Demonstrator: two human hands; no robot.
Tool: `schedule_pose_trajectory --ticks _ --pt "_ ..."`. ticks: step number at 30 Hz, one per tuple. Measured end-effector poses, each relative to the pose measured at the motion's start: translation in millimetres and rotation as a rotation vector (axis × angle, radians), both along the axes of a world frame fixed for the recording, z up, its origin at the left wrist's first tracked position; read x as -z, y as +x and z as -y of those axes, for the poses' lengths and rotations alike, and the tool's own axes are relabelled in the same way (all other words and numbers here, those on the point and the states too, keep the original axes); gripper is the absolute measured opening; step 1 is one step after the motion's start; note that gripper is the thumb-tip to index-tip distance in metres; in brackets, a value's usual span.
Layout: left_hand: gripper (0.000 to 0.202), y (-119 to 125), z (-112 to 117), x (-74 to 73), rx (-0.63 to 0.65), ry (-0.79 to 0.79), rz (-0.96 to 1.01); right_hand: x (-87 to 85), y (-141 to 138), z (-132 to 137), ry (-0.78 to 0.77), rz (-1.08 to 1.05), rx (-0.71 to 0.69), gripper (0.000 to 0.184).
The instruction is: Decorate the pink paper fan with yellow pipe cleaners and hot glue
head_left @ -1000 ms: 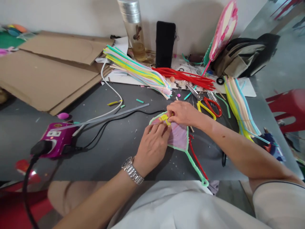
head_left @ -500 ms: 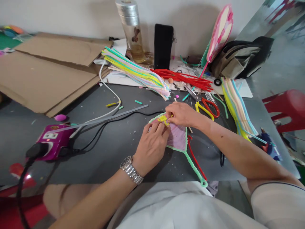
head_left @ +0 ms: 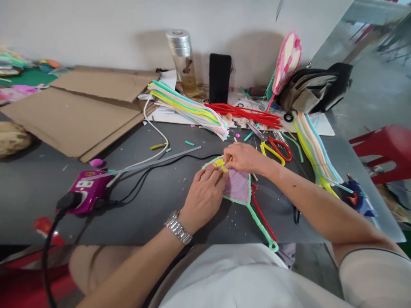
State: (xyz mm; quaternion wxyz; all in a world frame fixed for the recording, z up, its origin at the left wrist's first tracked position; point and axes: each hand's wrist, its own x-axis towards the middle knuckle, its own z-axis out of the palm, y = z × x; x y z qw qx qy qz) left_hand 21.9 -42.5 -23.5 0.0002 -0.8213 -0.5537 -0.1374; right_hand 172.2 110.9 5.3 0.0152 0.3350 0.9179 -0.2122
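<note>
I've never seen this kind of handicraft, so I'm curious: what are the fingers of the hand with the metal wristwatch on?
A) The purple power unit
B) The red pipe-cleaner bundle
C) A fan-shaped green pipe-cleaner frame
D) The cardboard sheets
C. The left hand lies on the fan-shaped green pipe-cleaner frame, its fingers beside the yellow pipe-cleaner piece.

bright diffuse light | soft shadows | wide-angle edges bent and blurred
</note>
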Motion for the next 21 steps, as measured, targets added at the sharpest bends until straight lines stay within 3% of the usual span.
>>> schedule_pose_trajectory --ticks 8,17,21 --pt "0.028 6.2 -2.1 -8.3 -0.014 -0.018 -0.035 0.8 -1.4 1.7 0.048 0.024 -0.028 0.008" --pt "0.038 -3.3 7.7 4.3 -0.059 -0.005 0.128 1.6 2.5 0.6 0.010 -0.039 -0.039 0.008" --pt "0.039 -4.5 6.4 4.1 -0.074 0.004 0.094 3.5 3.4 -0.9 0.012 -0.048 -0.046 0.009"
